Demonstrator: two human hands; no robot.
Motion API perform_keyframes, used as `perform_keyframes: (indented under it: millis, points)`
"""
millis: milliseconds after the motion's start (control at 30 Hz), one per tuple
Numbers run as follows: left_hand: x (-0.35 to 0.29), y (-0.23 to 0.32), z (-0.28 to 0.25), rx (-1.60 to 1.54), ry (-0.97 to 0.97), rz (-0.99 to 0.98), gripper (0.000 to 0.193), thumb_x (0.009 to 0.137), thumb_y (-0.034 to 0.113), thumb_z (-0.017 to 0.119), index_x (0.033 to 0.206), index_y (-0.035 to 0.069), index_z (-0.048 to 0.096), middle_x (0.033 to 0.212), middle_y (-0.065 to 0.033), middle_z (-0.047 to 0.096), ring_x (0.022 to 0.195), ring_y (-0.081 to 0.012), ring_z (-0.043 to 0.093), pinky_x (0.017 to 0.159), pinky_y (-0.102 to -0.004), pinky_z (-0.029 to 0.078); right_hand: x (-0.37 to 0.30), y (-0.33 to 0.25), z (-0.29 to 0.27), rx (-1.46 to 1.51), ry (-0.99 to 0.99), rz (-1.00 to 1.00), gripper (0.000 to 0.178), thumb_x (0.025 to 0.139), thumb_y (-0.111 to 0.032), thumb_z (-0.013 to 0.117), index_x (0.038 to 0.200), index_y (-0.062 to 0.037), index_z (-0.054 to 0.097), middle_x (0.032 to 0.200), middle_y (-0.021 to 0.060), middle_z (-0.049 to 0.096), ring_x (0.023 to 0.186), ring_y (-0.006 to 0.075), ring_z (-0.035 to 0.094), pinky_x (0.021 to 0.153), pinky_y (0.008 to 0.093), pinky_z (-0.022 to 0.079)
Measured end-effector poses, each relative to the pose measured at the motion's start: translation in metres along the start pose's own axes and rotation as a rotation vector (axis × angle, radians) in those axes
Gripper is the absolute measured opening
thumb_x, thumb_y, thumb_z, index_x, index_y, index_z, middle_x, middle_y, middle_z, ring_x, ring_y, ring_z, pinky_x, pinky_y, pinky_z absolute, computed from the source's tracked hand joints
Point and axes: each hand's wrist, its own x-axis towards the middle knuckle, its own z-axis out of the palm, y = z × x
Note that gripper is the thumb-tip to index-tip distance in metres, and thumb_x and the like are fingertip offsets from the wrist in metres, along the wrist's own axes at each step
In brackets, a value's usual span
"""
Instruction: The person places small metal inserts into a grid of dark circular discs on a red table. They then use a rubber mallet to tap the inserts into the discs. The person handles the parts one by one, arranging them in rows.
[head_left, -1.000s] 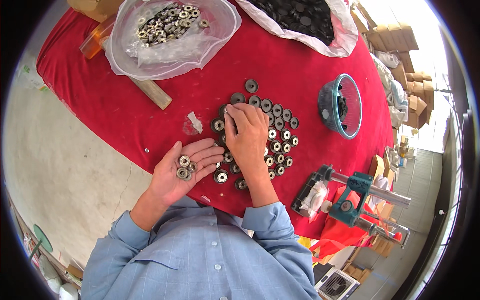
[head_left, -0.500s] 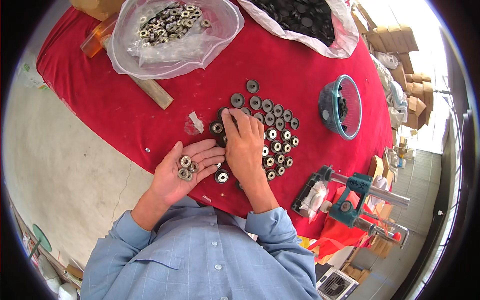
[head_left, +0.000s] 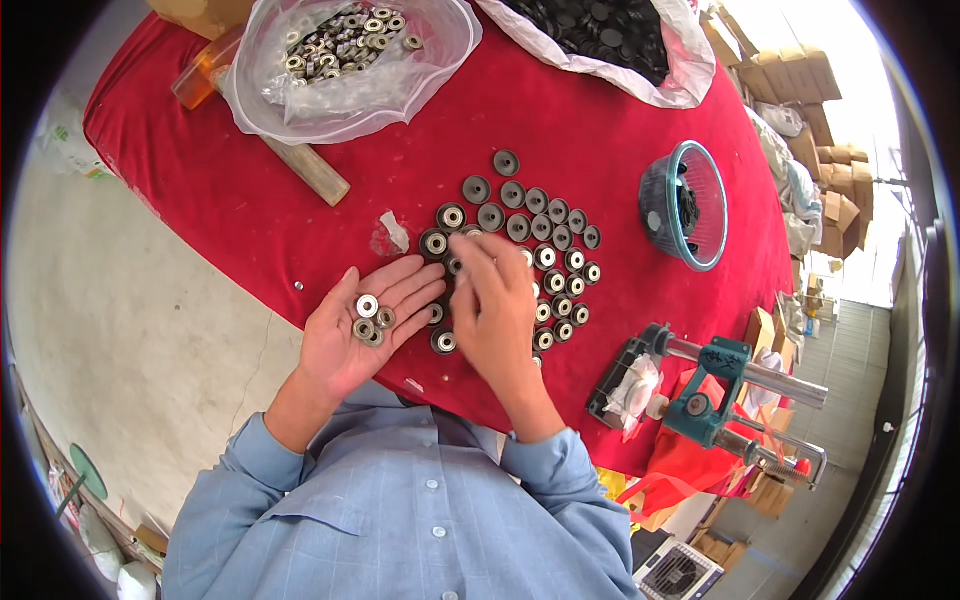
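My left hand (head_left: 345,335) lies palm up with its fingers stretched out. Several small metal bearings (head_left: 367,307) rest in its palm. Over the group of round black caps on the red cloth hovers my right hand (head_left: 495,310), somewhat blurred, thumb and forefinger apart and no part seen between them. Beside its fingertips is a black cap with a bearing in it (head_left: 452,216). More caps with bearings (head_left: 554,282) sit to the right and under the hand, which hides some. Farther away stand rows of caps without bearings (head_left: 513,194).
A clear plastic-lined tub (head_left: 340,125) of bearings stands far left, by a wooden handle (head_left: 315,180). A white sack (head_left: 685,90) of black caps lies at the back. To the right are a blue-green basket (head_left: 685,205) and a green hand press (head_left: 715,390).
My right hand has drawn back from the cap at the upper left of the group, where a bearing now shows. The left hand has hardly moved; bearings in its palm have shifted.
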Motion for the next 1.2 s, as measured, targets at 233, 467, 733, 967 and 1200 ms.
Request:
perform_keyframes:
  millis: [233,467,733,967,1200]
  points:
    - [-0.001,-0.001,-0.006,0.085,-0.071,0.042,0.071,0.119,0.044,0.022,0.166,-0.009,0.029,0.171,-0.0304,0.035,0.159,-0.0411,0.036,0.133,-0.0519,0.028,-0.031,-0.038,0.016,0.100,-0.196,-0.197,0.041,0.084,-0.005,0.076,0.124,-0.0068,0.073,0.120,0.0084,0.071,0.105,0.0293,0.067,0.088,0.0422,0.049]
    - [-0.001,-0.002,-0.007,0.086,0.001,0.030,0.072,0.119,0.044,0.023,0.165,-0.010,0.031,0.168,-0.0313,0.039,0.157,-0.0418,0.040,0.131,-0.0524,0.032,-0.021,-0.033,0.012,0.228,-0.156,-0.158,0.033,0.081,-0.006,0.077,0.113,-0.0081,0.070,0.114,0.0093,0.070,0.104,0.0318,0.066,0.089,0.0446,0.050]
    - [0.002,0.000,-0.011,0.053,-0.019,-0.007,0.071,0.119,0.045,0.026,0.164,-0.010,0.032,0.168,-0.0328,0.040,0.155,-0.0425,0.043,0.129,-0.0532,0.036,0.030,0.040,-0.005,-0.066,0.127,0.087,0.024,0.086,-0.002,0.078,0.108,-0.0046,0.068,0.110,0.0121,0.069,0.104,0.0331,0.068,0.089,0.0456,0.053]
    - [0.002,0.000,-0.010,0.105,-0.021,-0.017,0.075,0.118,0.049,0.027,0.163,-0.011,0.033,0.168,-0.0327,0.040,0.156,-0.0412,0.042,0.129,-0.0512,0.035,0.027,0.058,0.010,-0.219,0.098,-0.062,0.021,0.089,-0.002,0.076,0.109,-0.0026,0.072,0.112,0.0096,0.067,0.101,0.0309,0.065,0.089,0.0440,0.051]
    - [0.001,0.000,-0.009,0.106,-0.009,-0.020,0.075,0.118,0.049,0.027,0.163,-0.011,0.034,0.167,-0.0325,0.041,0.156,-0.0408,0.042,0.129,-0.0504,0.036,0.009,0.035,0.007,-0.485,0.009,-0.072,0.041,0.084,0.000,0.069,0.125,-0.0024,0.073,0.126,0.0071,0.067,0.114,0.0268,0.063,0.098,0.0451,0.045]
